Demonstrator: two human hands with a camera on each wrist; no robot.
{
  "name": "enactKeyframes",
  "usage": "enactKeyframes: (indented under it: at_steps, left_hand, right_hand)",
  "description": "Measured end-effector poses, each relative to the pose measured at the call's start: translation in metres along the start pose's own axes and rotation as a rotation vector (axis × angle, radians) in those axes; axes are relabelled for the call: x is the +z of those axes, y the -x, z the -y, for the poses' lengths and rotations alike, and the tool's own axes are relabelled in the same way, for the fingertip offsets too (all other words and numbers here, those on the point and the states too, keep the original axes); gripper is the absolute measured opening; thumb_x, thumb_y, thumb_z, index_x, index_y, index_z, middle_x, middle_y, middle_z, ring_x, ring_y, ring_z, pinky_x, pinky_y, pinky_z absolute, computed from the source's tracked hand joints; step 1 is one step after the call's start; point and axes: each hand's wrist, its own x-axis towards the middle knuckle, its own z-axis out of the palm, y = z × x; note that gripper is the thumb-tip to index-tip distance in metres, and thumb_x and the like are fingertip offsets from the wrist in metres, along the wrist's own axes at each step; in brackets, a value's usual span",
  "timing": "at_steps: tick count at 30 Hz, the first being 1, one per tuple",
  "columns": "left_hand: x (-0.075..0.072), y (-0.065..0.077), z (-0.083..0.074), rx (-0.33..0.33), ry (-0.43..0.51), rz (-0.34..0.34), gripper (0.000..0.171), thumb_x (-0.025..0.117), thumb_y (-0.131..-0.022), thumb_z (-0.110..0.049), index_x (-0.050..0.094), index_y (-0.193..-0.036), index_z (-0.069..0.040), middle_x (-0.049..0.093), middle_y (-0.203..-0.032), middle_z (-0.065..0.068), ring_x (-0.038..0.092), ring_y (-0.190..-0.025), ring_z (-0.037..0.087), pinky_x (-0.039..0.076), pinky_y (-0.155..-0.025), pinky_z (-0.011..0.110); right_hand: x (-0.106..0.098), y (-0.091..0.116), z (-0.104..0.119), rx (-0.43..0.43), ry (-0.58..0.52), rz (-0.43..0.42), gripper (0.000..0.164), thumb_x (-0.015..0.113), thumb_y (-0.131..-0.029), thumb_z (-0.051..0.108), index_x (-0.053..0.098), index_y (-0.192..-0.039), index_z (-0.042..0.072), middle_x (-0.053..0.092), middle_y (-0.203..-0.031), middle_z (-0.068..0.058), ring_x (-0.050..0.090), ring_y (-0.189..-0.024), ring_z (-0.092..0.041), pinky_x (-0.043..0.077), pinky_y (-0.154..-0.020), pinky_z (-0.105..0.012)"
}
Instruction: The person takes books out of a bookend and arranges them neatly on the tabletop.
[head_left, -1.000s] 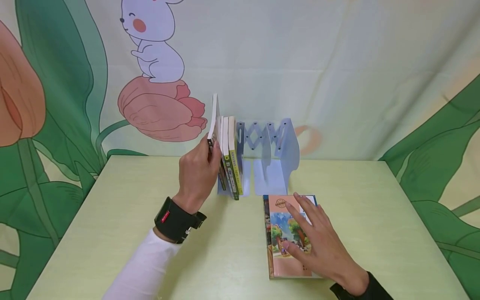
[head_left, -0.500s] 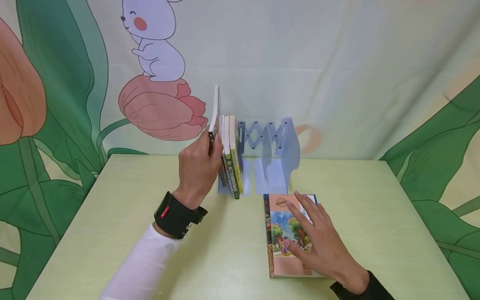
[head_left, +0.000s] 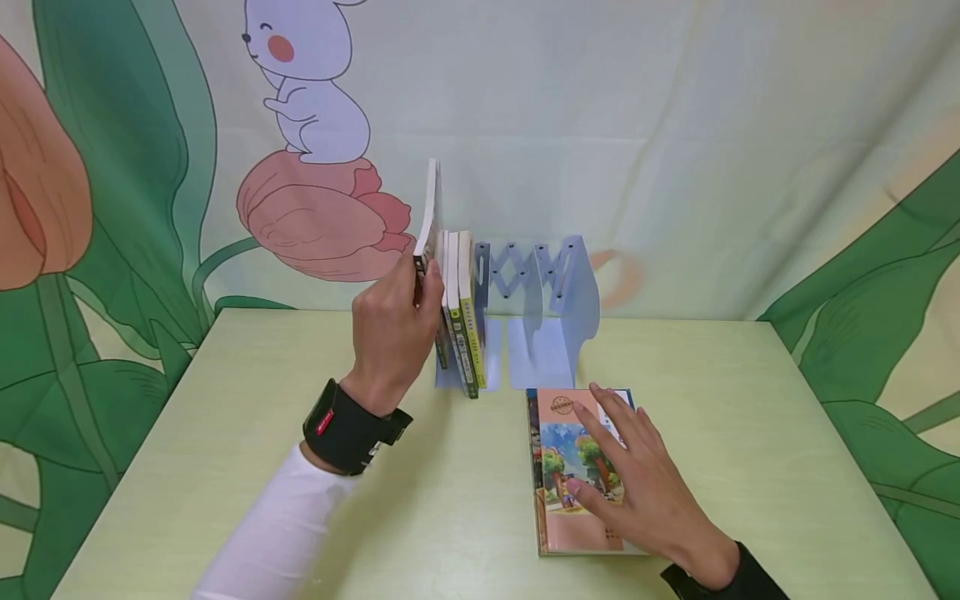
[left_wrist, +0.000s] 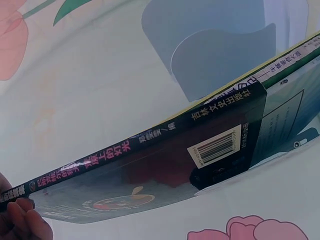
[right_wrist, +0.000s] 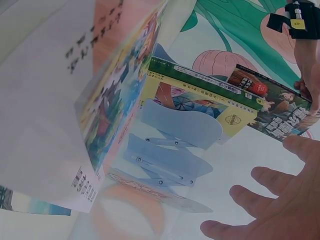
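The left hand pinches a thin book and has more books to its right; the right hand, spread wide, is over a pink book

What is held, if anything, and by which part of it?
The left grip pinches the dark book by the top of its spine. The right grip holds nothing; it is spread over the flat book.

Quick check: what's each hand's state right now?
Left hand: holding the thin, dark-spined paperback book.
Right hand: open, spread over the rectangular, peach-covered book; contact unclear.
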Motion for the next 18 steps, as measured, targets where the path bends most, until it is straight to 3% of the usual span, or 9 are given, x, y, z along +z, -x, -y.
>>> enactKeyframes:
  at_steps: [6, 18]
  left_hand:
    - [-0.005, -0.001, -0.002, -0.012, 0.011, -0.017, 0.027, 0.053, -0.1, -0.015, 0.053, -0.079, 0.001, 0.042, -0.056, 0.008, 0.04, -0.046, 0.02, 0.026, -0.046, 0.026]
    - [-0.016, -0.009, -0.003, 0.033, 0.007, -0.093, 0.026, 0.054, -0.098, -0.012, 0.052, -0.076, 0.001, 0.041, -0.056, 0.008, 0.039, -0.045, 0.021, 0.025, -0.045, 0.027]
  right_hand:
    - [0.0, 0.0, 0.0, -0.004, -0.001, -0.002, 0.081, 0.069, -0.087, 0.043, 0.027, -0.156, 0.03, 0.02, -0.165, -0.002, 0.021, -0.151, -0.026, 0.015, -0.118, -0.062]
    - [-0.001, 0.0, 0.001, -0.005, 0.008, -0.009, 0.082, 0.069, -0.087, 0.043, 0.028, -0.156, 0.029, 0.021, -0.164, -0.003, 0.022, -0.15, -0.027, 0.017, -0.116, -0.063]
